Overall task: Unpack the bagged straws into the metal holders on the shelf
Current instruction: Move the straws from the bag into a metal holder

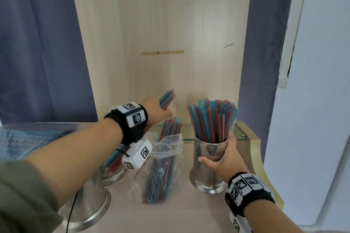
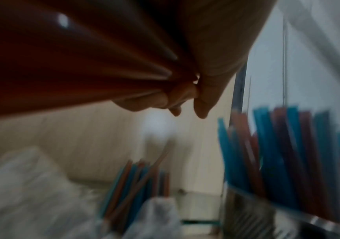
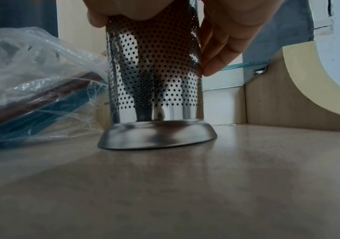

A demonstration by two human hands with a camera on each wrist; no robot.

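Straws [image 1: 167, 99] fill left hand [image 1: 156, 108]; wrist view shows curled fingers [image 2: 165, 98].

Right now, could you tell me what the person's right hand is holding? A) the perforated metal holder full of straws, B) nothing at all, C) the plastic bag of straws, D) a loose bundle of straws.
A: the right hand wraps around the perforated metal holder, which stands on the shelf, filled with straws.

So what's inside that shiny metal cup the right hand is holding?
The metal holder, gripped by the right hand, is packed with blue and red straws standing upright, tops fanning out above the rim. Their lower ends are hidden behind the perforated wall, so the bottom cannot be seen.
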